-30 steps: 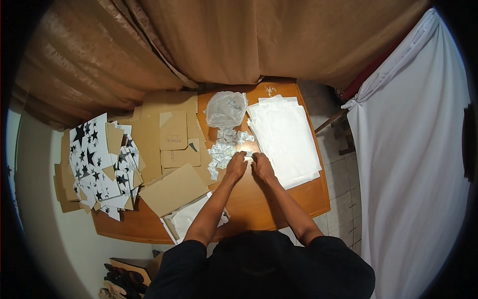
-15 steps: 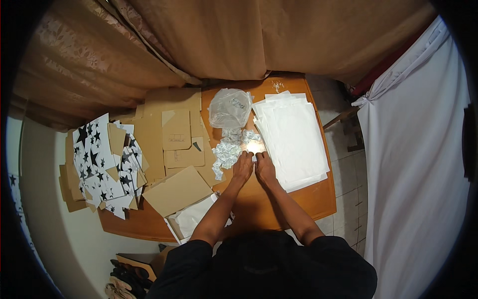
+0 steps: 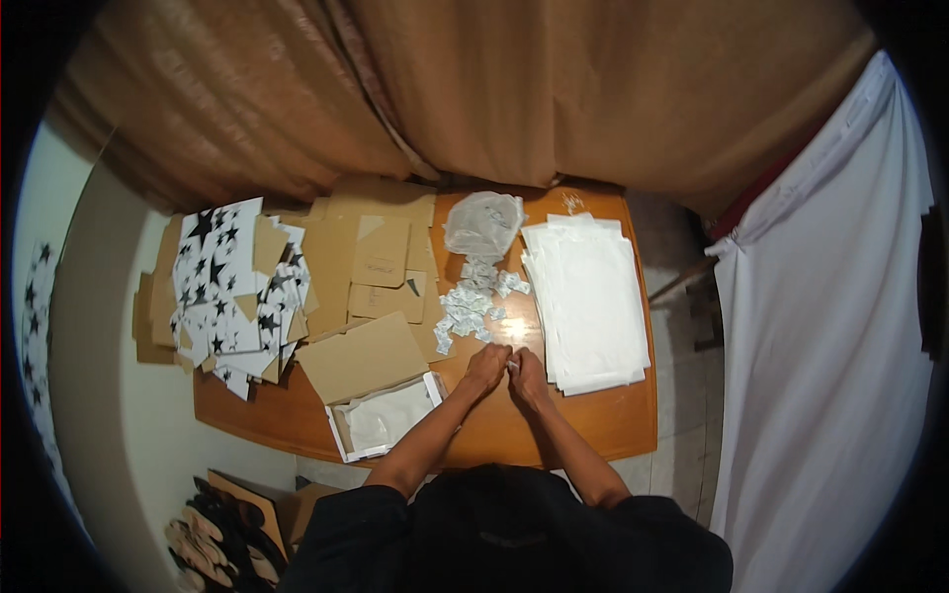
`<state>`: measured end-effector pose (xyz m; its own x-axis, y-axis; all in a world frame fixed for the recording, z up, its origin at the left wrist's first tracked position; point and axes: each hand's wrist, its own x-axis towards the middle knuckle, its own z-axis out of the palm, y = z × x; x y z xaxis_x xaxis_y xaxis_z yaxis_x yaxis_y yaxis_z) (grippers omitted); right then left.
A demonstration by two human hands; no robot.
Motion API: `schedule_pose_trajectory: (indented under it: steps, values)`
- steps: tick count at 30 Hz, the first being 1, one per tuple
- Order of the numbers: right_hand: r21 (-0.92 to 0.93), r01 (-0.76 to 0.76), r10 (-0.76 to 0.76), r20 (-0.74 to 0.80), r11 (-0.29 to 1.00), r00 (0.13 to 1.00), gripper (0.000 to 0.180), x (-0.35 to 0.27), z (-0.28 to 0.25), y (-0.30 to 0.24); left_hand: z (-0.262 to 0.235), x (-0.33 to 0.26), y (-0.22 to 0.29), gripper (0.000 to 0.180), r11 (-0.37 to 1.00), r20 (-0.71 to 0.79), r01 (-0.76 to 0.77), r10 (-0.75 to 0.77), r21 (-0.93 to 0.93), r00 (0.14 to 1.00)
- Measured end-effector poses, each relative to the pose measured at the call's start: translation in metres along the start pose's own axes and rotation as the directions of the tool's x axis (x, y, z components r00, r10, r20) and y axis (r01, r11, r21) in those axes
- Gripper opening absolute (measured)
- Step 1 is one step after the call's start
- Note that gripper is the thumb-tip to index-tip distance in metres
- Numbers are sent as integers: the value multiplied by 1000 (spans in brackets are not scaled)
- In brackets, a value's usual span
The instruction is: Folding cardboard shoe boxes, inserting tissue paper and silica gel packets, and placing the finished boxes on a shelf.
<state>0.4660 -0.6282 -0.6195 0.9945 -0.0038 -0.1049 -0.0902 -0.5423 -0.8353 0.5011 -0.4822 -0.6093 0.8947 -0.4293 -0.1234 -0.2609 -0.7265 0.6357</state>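
My left hand [image 3: 487,368] and my right hand [image 3: 528,376] are close together over the near middle of the wooden table. Both have their fingers closed in a pinch on a small white piece [image 3: 513,365], mostly hidden by the fingertips. Just beyond them lies a loose heap of small pale packets [image 3: 465,308], stretching back toward a clear plastic bag [image 3: 483,225]. To the left of my left forearm stands an open cardboard box [image 3: 361,358] with its lid raised, its inside lined with white paper [image 3: 387,415].
A stack of white paper sheets [image 3: 590,306] lies at the right. Flat cardboard pieces [image 3: 381,252] and star-printed sheets [image 3: 213,287] cover the left. Brown curtains [image 3: 474,89] hang behind the wooden table [image 3: 593,425]; a white cloth [image 3: 820,326] hangs right. Shoes [image 3: 222,529] sit lower left.
The whole view has shifted, showing more of the open box. Both hands have drawn nearer to me, away from the packet heap, still pinching together.
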Motion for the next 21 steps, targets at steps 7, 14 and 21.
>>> schedule_pose_trajectory:
  steps: [7,14,21]
  values:
    - [406,-32,-82,261,913,962,17,-32,-23,-49,-48,-72,28,22,892,-135,55,-129,-448,982]
    - [496,-122,-186,526,860,830,23,-35,10,-88,-77,-158,25,20,782,-200,323,-487,-533,850]
    - [450,-81,-235,601,889,764,21,-53,86,-110,-78,-226,-25,14,701,-273,362,-619,-614,736]
